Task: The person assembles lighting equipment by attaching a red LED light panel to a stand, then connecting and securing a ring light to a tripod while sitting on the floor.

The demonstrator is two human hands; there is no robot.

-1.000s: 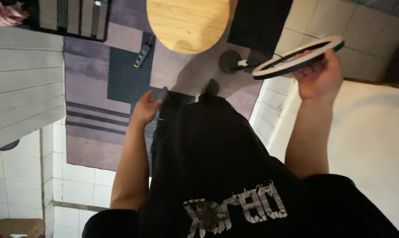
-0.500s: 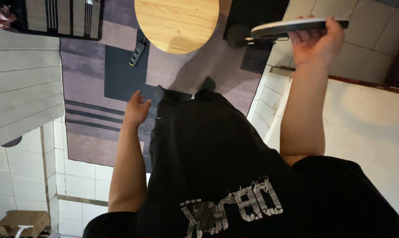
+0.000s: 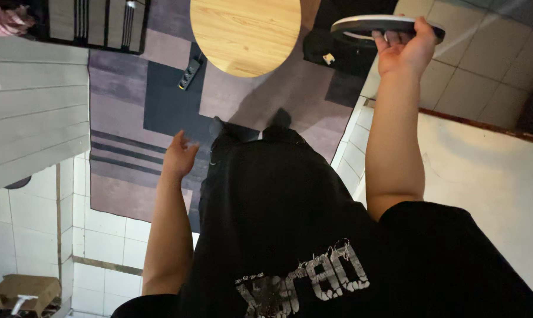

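My right hand (image 3: 403, 52) is raised at the upper right and grips a round ring light (image 3: 368, 25), white on one face with a dark rim, held nearly flat and edge-on to me. Its dark base (image 3: 325, 48) shows below it on the floor. My left hand (image 3: 180, 156) hangs at my left side with fingers apart, holding nothing, above a purple and grey patterned rug (image 3: 137, 112). My black shirt and dark trousers fill the lower middle of the view.
A round wooden table (image 3: 246, 32) stands ahead on the rug, with a black power strip (image 3: 189, 73) beside it. A white counter (image 3: 490, 194) lies at the right, white slatted boards (image 3: 33, 112) at the left, and a cardboard box (image 3: 22, 290) at the bottom left.
My right hand lifted the ring light up and forward and tipped it from angled to nearly flat. My left hand moved off my hip and opened.
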